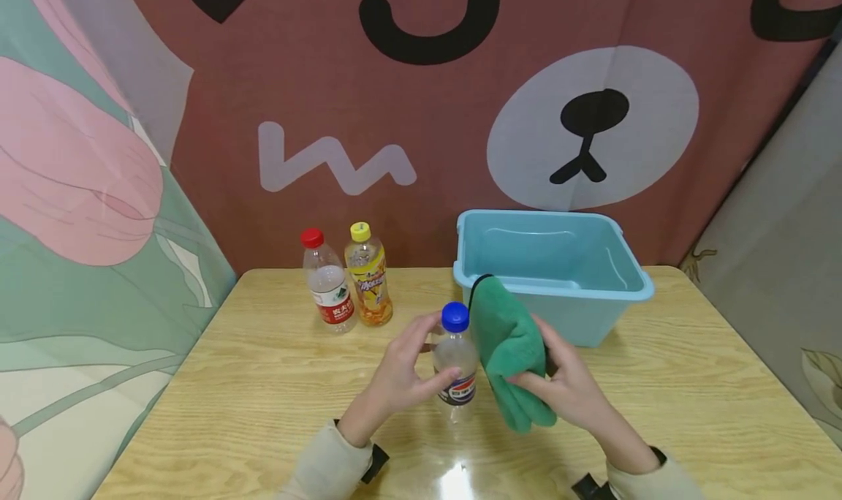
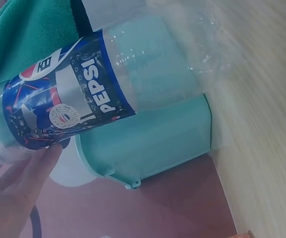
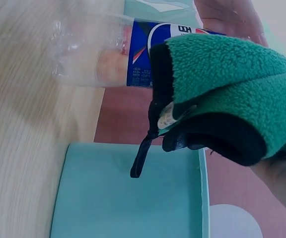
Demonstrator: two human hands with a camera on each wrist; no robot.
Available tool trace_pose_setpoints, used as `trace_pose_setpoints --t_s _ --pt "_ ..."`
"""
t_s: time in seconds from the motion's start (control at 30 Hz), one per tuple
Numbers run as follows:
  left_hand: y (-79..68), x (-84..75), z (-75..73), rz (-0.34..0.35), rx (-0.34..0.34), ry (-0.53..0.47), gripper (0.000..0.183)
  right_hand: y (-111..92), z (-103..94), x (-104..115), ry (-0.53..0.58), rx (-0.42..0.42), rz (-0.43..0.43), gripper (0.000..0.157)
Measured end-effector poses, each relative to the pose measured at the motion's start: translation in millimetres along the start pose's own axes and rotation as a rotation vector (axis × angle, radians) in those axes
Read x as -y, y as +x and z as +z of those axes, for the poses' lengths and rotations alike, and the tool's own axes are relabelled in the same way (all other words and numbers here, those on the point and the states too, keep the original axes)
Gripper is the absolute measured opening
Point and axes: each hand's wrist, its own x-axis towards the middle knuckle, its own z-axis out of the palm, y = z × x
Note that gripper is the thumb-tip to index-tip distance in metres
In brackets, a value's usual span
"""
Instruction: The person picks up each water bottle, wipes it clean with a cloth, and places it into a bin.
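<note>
Bottle [image 1: 460, 357] first, since that's where the action is: clear plastic, bright blue cap [image 1: 455, 316], and a dark blue label [image 2: 78, 89] with PEPSI in white letters plus a bit of red. It's right over the front-middle of the wooden table [image 1: 263, 398], pretty much upright, cap up and long axis close to vertical; can't tell whether the base actually touches the wood. Left hand [image 1: 397, 372] has thumb and fingers wrapped round it from the left side. Right beside it, the right hand [image 1: 575, 390] is pinching a fluffy green cloth [image 1: 503, 328] with black trim and a little black loop [image 3: 142, 158]; its long axis runs down toward the person, leaning slightly right. Behind the cloth sits a light blue tub [image 1: 592, 317]. Further left, a red-capped bottle [image 1: 335, 299] and a yellow-capped bottle [image 1: 370, 281] stand close together. Backdrop's a reddish-brown curtain [image 1: 316, 83] with a cartoon face.
</note>
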Motion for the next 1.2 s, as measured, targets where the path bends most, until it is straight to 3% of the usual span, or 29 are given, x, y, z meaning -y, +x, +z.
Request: trace_pose_setpoints --t_s 0.23,0.43,0.6,1.2 --pt "1.5 -5.6 -1.0 -0.056 0.047 0.029 0.061 2 2.3 1 0.020 0.068 0.041 0.070" --pt "1.5 -10.9 -2.9 -0.107 0.065 0.025 0.062 3 4.9 -3 -0.050 0.121 0.050 0.071" --pt "0.8 -13.1 -3.0 -0.119 0.070 0.012 0.062 1 8.8 -9 -0.110 0.141 0.037 0.072" --pt "0.9 -17.7 -2.5 -0.187 0.054 -0.022 0.064 -8 30.0 -28 -0.162 0.194 0.127 0.078"
